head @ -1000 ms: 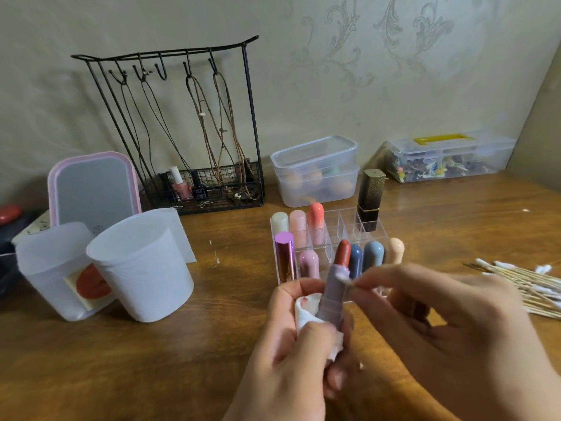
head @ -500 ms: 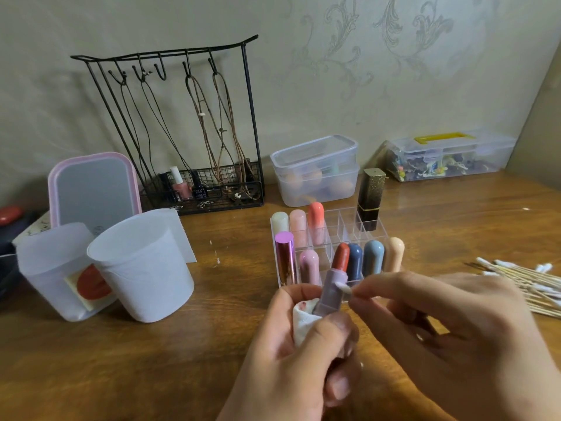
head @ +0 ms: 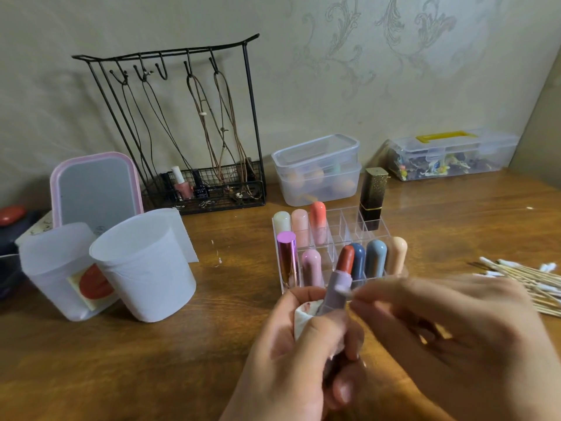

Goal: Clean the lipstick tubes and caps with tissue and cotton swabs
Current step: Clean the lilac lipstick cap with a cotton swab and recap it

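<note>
My left hand grips an uncapped lilac lipstick tube together with a crumpled white tissue that has a reddish stain. The red-brown lipstick bullet sticks up from the tube. My right hand pinches a cotton swab, whose white tip touches the tube's rim. Behind them a clear acrylic organizer holds several capped lipsticks in pastel colours, a metallic pink tube and a black-and-gold tube.
A pile of cotton swabs lies at the right. Two white tissue rolls and a pink-framed mirror stand at the left. A black wire jewellery rack and clear storage boxes line the wall on the wooden table.
Both hands have drifted slightly lower. The swab tip has slid down from near the bullet to the tube's rim.
</note>
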{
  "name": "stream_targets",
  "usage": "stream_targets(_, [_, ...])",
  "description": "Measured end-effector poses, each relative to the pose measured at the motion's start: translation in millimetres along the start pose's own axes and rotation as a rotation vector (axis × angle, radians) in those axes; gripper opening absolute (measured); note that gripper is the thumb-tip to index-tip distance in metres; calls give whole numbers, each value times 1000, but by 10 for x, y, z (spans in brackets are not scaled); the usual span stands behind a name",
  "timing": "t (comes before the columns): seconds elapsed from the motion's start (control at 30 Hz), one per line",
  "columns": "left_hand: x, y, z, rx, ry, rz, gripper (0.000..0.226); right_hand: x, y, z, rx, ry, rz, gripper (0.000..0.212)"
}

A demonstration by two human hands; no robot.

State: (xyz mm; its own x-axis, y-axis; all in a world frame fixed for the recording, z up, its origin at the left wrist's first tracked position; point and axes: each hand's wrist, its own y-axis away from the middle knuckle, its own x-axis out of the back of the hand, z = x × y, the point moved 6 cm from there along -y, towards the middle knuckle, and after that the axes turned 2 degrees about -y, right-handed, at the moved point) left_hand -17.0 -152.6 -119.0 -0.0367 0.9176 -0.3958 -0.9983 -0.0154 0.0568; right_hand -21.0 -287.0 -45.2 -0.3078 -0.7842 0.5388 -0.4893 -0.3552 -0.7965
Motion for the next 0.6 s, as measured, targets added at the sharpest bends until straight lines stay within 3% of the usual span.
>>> stream_targets(0.17, [9,-33,-6,38,66,-12,25,-10,-8,-3,-10,18,-17,10])
stream_targets(0.37, [38,-102,-10,60,-87,50,17,-13,-10,-18,4,0,-44,7])
stream_targets(0.6, [57,-104,-29,31,-168,-7,17,17,-3,8,-50,33,-43,11])
